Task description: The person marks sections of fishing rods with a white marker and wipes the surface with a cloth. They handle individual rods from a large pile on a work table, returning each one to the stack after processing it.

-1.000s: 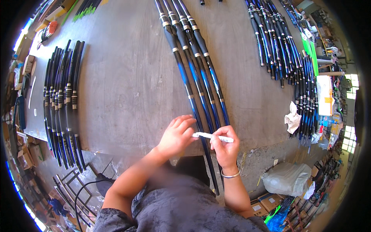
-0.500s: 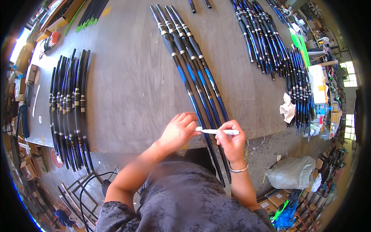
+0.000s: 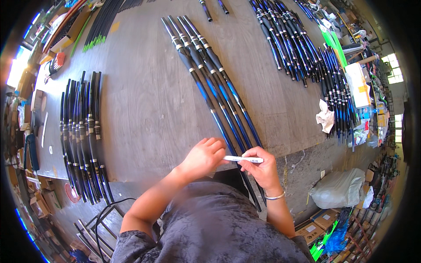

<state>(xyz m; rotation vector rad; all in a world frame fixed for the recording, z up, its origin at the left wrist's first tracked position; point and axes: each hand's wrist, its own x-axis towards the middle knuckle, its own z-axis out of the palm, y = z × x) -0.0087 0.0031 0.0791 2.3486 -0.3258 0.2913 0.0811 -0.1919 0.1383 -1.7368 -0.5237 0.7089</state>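
My left hand (image 3: 201,158) is closed with its fingertips at the left end of a white marker pen (image 3: 242,159). My right hand (image 3: 263,168), with a bangle at the wrist, pinches the pen's right part between thumb and fingers. The pen lies level across the near ends of several blue-and-black fishing rods (image 3: 224,106). These rods lie side by side, slanting from the far middle of the table past its near edge. My left fingers hide the pen's left end.
A bundle of similar rods (image 3: 81,136) overhangs the table's near edge at left. More rods (image 3: 285,39) lie in piles at far right, beside a crumpled white cloth (image 3: 325,116). Thin green-tipped rods (image 3: 95,41) are at far left. A large white sack (image 3: 337,188) stands below, right.
Earlier a white cap in my left fingers showed a slight gap from the pen; now the pen's end meets those fingers. Both hands sit slightly lower in view, and the view has shifted.
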